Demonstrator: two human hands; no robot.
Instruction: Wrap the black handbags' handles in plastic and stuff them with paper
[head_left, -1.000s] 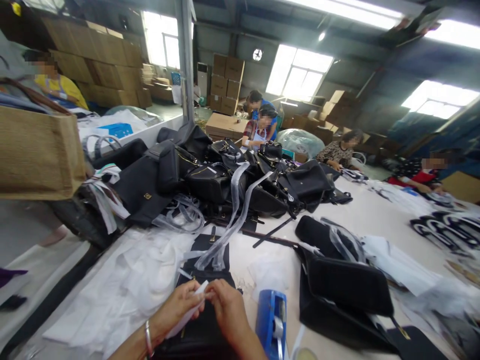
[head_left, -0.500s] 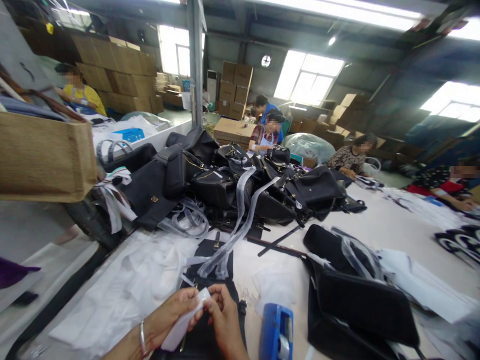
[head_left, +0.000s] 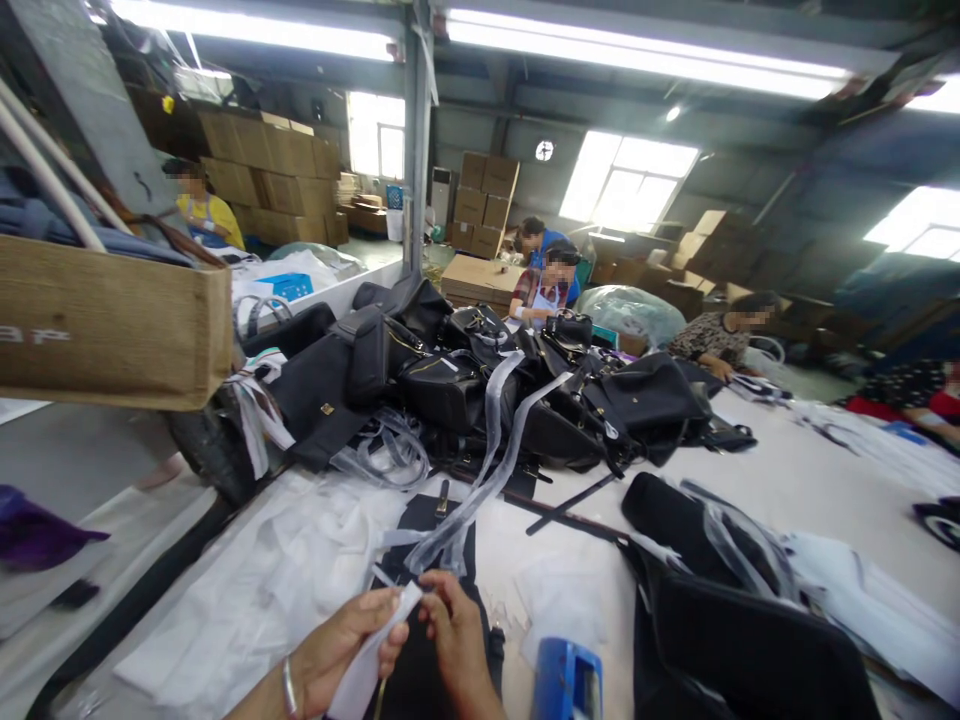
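My left hand (head_left: 356, 640) is closed around a white strip (head_left: 367, 665), which looks like folded thin foam or paper, slanting up to the right. My right hand (head_left: 459, 625) is beside the strip's upper end, its fingers curled and the thumb near the forefinger; whether anything small is between them I cannot make out. Under both hands lies a black bag (head_left: 439, 520) with a buckled tab and gold zip. Its straps (head_left: 457, 530), wrapped in translucent film, stretch away over the table. A blue tape dispenser (head_left: 559, 675) stands right of my right hand.
White wrapping sheets (head_left: 262, 590) cover the table at left. A heap of black bags (head_left: 450, 385) fills the far side. Another black bag (head_left: 750, 620) lies at right. A woven tote (head_left: 112, 330) juts in at left. Several co-workers sit beyond.
My right hand's fingers have come away from the white strip's top end, leaving a small gap. The left hand keeps its hold. The whole view has shifted slightly.
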